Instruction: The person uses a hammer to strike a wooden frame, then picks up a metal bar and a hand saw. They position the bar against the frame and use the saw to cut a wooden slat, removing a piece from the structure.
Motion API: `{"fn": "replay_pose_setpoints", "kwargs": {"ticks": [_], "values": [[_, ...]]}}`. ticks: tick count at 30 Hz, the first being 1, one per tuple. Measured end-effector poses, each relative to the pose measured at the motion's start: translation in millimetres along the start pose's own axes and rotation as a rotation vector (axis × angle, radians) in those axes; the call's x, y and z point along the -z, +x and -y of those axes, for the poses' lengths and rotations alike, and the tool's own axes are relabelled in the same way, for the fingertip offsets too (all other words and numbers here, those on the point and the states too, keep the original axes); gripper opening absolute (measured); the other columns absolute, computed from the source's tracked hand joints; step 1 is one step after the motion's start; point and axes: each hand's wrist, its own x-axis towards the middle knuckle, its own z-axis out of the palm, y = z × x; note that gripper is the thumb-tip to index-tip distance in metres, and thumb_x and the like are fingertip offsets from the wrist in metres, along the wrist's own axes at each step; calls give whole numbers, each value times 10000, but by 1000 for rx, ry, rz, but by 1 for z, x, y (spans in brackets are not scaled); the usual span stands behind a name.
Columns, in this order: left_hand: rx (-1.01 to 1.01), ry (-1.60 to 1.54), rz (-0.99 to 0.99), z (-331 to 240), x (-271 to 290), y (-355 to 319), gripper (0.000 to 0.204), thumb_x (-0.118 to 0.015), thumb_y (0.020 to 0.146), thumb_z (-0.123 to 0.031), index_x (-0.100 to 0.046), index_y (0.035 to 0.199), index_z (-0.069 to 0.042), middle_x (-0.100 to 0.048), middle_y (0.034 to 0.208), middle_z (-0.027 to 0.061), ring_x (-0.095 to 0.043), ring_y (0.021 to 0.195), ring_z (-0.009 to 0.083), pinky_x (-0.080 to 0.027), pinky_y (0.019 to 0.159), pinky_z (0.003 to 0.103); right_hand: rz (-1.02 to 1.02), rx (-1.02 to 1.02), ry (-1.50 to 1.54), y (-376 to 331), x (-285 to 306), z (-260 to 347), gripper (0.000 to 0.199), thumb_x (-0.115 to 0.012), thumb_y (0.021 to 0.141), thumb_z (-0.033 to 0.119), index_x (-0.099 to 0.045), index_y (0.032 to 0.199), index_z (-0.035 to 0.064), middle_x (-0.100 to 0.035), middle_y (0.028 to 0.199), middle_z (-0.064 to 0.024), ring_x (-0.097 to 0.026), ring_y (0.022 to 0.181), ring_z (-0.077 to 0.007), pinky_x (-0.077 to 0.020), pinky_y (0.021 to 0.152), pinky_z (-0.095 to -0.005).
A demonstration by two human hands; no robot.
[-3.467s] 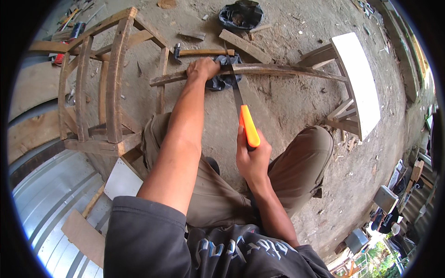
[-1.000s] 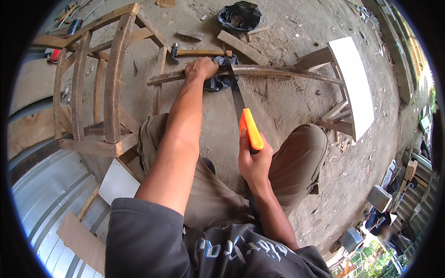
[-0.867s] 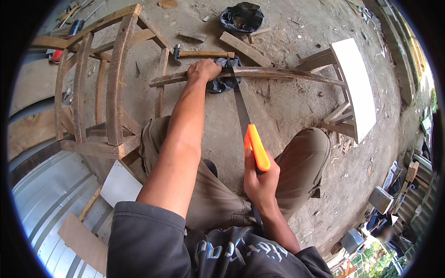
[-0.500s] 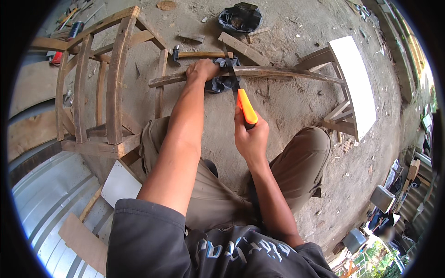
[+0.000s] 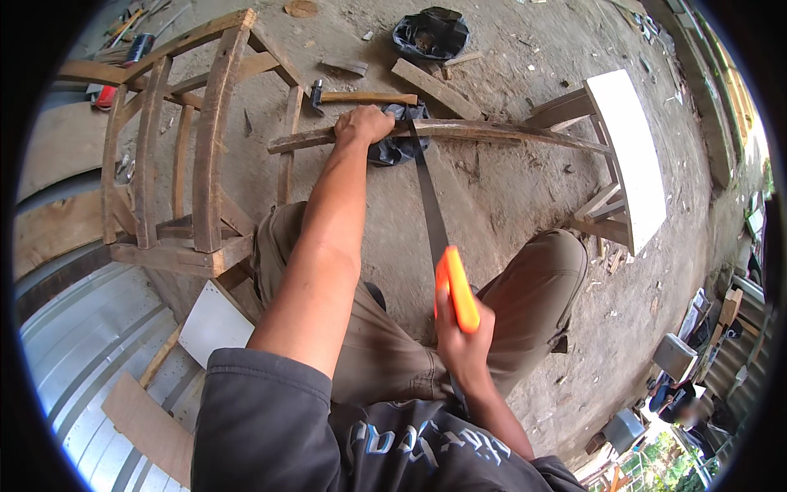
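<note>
A long wooden strip spans from a wooden frame on the left to a white-topped stool on the right. My left hand grips this strip near its left end, fingers wrapped over it. In my right hand is the orange handle of a handsaw. Its blade runs away from me, with the tip end at the strip just right of my left hand. Whether the teeth sit in a cut cannot be made out. Beyond the strip lies a hammer, and a black plastic bag shows beneath the strip.
At my left stands a slatted wooden frame, close to my knee. A black bag-lined container and a loose board lie farther out on the dirt floor. Corrugated metal sheet and a white panel are at lower left.
My right hand has drawn the handsaw back toward my body, so much more of the blade shows on my side of the strip. My left hand keeps its hold on the strip.
</note>
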Motion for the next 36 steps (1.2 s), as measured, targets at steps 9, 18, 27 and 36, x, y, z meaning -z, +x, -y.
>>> {"fn": "replay_pose_setpoints", "kwargs": {"ticks": [9,18,27,36], "values": [[-38,-3,9,5,-3,1,607,-452,899,-520,-698,1115,-9,-633,1202,246,-601,1162,383,-467,975,468,-20,163,-169,110,-63,-24,327,-653,921,171,-549,691,-37,-508,536,-162,-421,466,-161,-373,477,-389],[-1,-18,3,2,-2,-1,552,-454,888,-456,-692,1134,-23,-633,1222,219,-607,1158,363,-471,977,454,92,-55,-104,-18,19,15,157,-641,922,70,-618,818,-46,-513,568,-14,-484,547,-51,-395,496,-258],[-48,21,62,-6,14,-15,525,-479,888,-457,-699,1147,-57,-640,1230,192,-619,1153,336,-492,947,424,7,197,-131,157,-74,-27,336,-642,929,217,-561,731,-42,-491,546,-166,-412,499,-145,-377,496,-386],[8,-35,10,2,0,-6,545,-466,908,-462,-695,1129,-20,-636,1225,217,-604,1165,358,-465,995,446,117,-122,-43,-23,14,-14,160,-629,928,65,-612,822,-54,-506,586,-10,-457,567,-48,-384,499,-260]]}}
